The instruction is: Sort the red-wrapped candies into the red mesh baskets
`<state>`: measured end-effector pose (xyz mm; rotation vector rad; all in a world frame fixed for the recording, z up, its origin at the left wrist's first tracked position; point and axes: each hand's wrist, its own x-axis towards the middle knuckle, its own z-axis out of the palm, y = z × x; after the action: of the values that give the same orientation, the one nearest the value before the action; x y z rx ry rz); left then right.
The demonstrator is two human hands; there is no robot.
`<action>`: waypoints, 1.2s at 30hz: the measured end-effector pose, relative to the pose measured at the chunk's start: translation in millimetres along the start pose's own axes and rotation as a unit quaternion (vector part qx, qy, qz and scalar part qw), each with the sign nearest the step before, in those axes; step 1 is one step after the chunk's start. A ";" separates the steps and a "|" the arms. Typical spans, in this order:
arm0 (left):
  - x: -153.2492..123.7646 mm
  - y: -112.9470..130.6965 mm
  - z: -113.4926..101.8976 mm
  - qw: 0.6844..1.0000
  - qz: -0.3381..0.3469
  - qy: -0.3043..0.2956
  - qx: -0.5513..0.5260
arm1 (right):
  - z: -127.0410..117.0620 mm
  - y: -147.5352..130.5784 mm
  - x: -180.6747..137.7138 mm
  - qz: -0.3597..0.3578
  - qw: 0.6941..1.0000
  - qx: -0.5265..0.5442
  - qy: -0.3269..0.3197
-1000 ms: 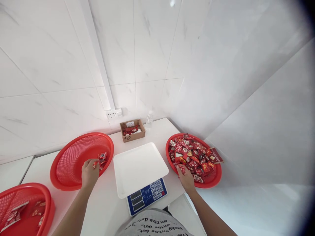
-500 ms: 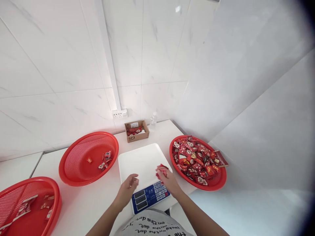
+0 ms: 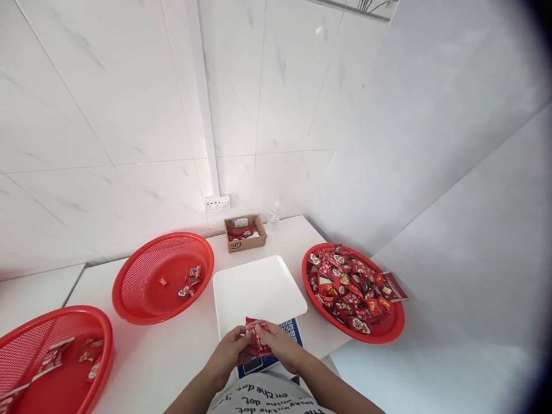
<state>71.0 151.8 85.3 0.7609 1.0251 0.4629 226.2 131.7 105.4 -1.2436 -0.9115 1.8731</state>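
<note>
Both hands meet in front of my body, over the near edge of the white weighing scale [image 3: 256, 284]. My left hand [image 3: 233, 349] and my right hand [image 3: 279, 343] are closed on small red candy packets [image 3: 260, 338] between them; how many there are I cannot tell. The fingers cover part of the scale's blue keypad panel [image 3: 293, 330]. To the right, a red plastic basket [image 3: 399, 333] is heaped with red wrapped candies [image 3: 345, 282]. Left of the scale stands another red basket [image 3: 142, 273] with a few packets on its floor.
A third red basket [image 3: 107, 339] with some packets is at the lower left. Behind the scale, a small cardboard box [image 3: 248, 244] holds red packets, beside a clear plastic bottle [image 3: 275, 214]. A wall socket [image 3: 217, 203] sits on the tiled wall above the table.
My right hand has moved left and down with the red packet. My left hand, free before, has joined it there and now holds too. The view has tilted slightly upward.
</note>
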 end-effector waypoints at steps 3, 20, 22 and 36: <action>3.7 1.7 -5.5 0.999 0.011 0.031 0.001 | -6.2 2.7 -2.3 0.006 1.000 0.010 0.025; 17.2 33.7 -14.1 0.990 0.024 0.105 0.085 | -16.8 21.1 -13.1 0.087 0.988 0.114 0.061; 11.2 19.2 -17.7 0.991 0.021 0.091 0.095 | -19.0 18.8 -12.8 0.085 0.988 0.110 0.069; -27.7 3.9 -22.3 0.983 0.028 0.054 0.172 | -17.0 -8.6 5.7 -0.017 0.968 0.171 0.186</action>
<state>38.4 143.6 97.7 1.0832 1.2049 0.3831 241.9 143.8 105.2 -1.2896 -0.3885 1.6078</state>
